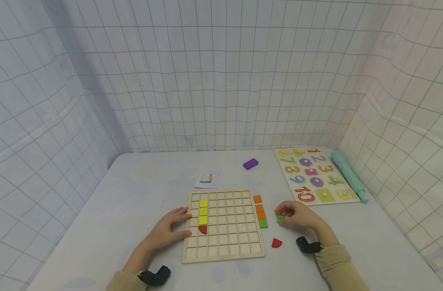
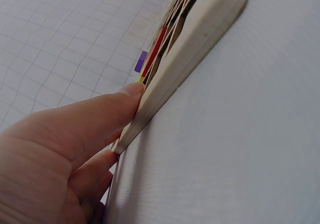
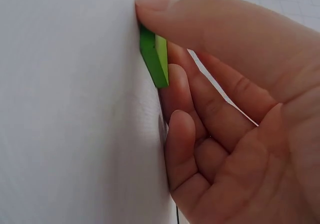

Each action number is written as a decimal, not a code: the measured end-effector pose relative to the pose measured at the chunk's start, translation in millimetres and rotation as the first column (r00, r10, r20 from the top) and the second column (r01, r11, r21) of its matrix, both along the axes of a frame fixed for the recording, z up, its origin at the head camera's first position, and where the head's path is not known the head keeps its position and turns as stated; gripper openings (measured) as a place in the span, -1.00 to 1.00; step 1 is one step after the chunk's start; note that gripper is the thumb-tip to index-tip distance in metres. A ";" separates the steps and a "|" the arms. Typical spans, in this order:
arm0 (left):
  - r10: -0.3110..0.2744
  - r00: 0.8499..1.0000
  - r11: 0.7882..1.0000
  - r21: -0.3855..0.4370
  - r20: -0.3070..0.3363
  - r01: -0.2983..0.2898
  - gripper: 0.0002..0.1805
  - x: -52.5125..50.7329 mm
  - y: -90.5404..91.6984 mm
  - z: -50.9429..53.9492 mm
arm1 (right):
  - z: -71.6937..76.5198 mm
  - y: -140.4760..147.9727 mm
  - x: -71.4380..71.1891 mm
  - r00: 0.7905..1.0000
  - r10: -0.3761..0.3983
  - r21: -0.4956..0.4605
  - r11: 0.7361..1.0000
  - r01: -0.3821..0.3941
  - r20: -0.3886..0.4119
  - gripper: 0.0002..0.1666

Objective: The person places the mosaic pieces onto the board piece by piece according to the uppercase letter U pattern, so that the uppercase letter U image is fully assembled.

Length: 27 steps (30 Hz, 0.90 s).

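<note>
A wooden grid board (image 1: 223, 256) lies on the table, with several yellow squares (image 1: 203, 211) in one column and a red quarter piece (image 1: 203, 229) below them. My left hand (image 1: 165, 229) rests at the board's left edge, thumb and fingertips touching it; in the left wrist view the hand (image 2: 75, 134) touches the board's side (image 2: 190, 59). Right of the board, my right hand (image 1: 301, 215) pinches a green square (image 1: 281, 218) between thumb and fingers. The right wrist view shows the green square (image 3: 155, 57) tilted beside the thumb of the hand (image 3: 225, 84).
Orange squares (image 1: 260, 208) and another green square (image 1: 263, 223) lie along the board's right edge. A second red quarter piece (image 1: 276, 243) lies nearer me. Farther back are a pattern card (image 1: 207, 179), a purple block (image 1: 250, 163), a number puzzle (image 1: 312, 173) and a teal cylinder (image 1: 349, 176).
</note>
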<state>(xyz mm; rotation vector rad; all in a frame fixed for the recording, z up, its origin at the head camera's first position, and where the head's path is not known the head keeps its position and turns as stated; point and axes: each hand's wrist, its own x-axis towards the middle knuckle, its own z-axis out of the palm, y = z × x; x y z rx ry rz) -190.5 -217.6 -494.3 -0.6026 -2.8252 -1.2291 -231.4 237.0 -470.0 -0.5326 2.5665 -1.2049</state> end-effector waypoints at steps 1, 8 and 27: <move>0.000 1.000 1.000 0.000 -0.001 0.000 -0.41 0.0 0.0 0.0 | 0.5 -0.4 0.6 1.000 -0.001 0.002 1.000 0.001 -0.004 -0.66; 0.007 1.000 1.000 -0.010 0.005 -0.007 -0.41 -0.1 -0.1 -0.2 | -3.7 -2.3 0.2 0.999 -0.033 0.025 0.999 0.034 -0.031 -0.70; 0.002 1.000 1.000 -0.007 0.000 -0.002 -0.41 -0.2 -0.9 -1.0 | 6.1 -40.0 3.2 0.989 0.091 -0.021 0.995 -0.094 -0.118 -0.64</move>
